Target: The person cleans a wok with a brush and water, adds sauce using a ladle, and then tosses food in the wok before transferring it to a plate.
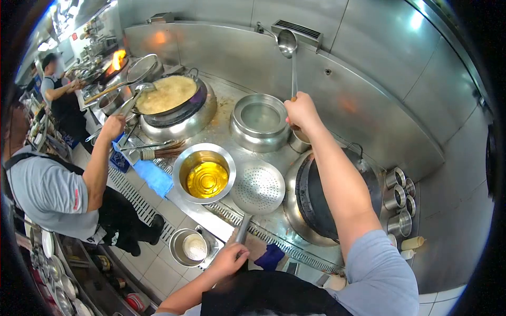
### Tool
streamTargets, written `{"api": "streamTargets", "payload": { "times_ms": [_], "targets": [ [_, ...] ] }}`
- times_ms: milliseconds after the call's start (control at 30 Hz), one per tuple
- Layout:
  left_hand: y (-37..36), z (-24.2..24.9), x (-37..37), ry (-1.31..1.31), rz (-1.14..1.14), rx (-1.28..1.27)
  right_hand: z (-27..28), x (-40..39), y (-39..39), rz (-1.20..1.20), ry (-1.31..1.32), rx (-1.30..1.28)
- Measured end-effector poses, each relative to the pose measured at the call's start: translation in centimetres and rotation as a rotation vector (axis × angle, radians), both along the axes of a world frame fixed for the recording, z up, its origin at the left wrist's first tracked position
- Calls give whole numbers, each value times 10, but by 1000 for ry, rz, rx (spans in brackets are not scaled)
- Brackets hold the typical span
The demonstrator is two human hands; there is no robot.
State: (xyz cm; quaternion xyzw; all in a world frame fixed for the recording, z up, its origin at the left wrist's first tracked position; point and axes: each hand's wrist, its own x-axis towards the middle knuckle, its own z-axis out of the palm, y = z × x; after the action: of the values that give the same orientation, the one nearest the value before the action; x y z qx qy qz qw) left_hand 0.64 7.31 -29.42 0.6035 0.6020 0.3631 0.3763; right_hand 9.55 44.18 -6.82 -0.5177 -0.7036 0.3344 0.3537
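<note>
My right hand is closed around the handle of a steel ladle, held upright. The ladle's bowl is raised by the tap at the back wall. Low in front of my apron, my left hand is curled at the handle of a round perforated skimmer. The skimmer's head lies over the counter between a steel pot of yellow oil and a dark wok. My right forearm hides part of the wok. Behind the skimmer stands a wide steel pot of cloudy liquid.
At left, a co-worker's hand holds a ladle at a wok of bubbling liquid. Another person stands farther back near a flame. A bamboo brush and blue cloth lie on the counter. Several steel canisters stand at right.
</note>
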Motion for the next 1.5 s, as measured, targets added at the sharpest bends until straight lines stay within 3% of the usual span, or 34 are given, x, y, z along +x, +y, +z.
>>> {"api": "streamTargets", "payload": {
  "times_ms": [133,267,400,667,767,833,867,933,1100,1267,1333,1500],
  "targets": [
    [12,-1,-9,29,-62,66,3,22,-1,0,-32,-21],
    [31,6,-15,34,-54,140,-29,59,14,-9,-53,33],
    [34,6,-19,30,-40,151,-74,45,-1,-128,2,-194],
    [-19,-15,-27,61,71,16,-149,14,15,-24,-300,-410],
    [-39,-20,-25,78,141,-46,-167,10,32,9,-167,-572],
    [-48,-21,-23,63,183,-50,-187,21,57,-19,843,-1108],
    [-50,-20,-23,66,184,-46,-182,24,54,-14,846,-1105],
    [-54,-18,-21,94,193,-30,-170,37,37,123,1271,-1241],
    [-52,-16,-12,122,247,-13,-140,76,-22,236,1482,-1251],
    [-34,-9,7,77,205,-16,-94,148,-96,180,1553,-1175],
    [-29,-2,17,81,202,11,-80,183,-128,275,1572,-1089],
    [-16,13,48,112,121,11,-58,277,-184,224,1355,-1020]
  ]
}}
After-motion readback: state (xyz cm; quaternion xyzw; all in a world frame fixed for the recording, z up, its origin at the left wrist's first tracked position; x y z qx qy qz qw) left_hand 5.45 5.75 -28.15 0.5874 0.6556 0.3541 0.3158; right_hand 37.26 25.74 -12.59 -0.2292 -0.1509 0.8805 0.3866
